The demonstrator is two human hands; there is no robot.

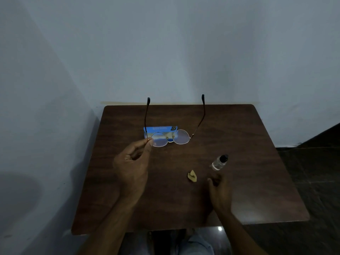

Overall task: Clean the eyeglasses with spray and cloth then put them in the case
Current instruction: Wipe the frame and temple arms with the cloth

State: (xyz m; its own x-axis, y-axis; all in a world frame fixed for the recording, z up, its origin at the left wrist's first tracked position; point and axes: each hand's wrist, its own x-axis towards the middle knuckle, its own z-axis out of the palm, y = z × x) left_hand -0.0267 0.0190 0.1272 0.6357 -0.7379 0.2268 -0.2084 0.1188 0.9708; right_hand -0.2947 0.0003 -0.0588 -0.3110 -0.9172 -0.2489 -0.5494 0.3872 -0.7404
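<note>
My left hand (pixel 133 163) pinches the left hinge of thin metal-rimmed eyeglasses (pixel 181 137) and holds them above the table, temples unfolded and pointing away from me. A blue case (pixel 160 128) lies on the table behind the lenses, partly seen through them. A small clear spray bottle (pixel 219 162) with a black cap stands to the right. A crumpled tan cloth (pixel 192 176) lies left of the bottle. My right hand (pixel 219 192) hovers low just below the bottle, fingers loosely curled and holding nothing.
All of this sits on a dark brown wooden table (pixel 257 181) pushed against a pale wall. Dark tiled floor shows to the right. My knees are visible under the table's near edge.
</note>
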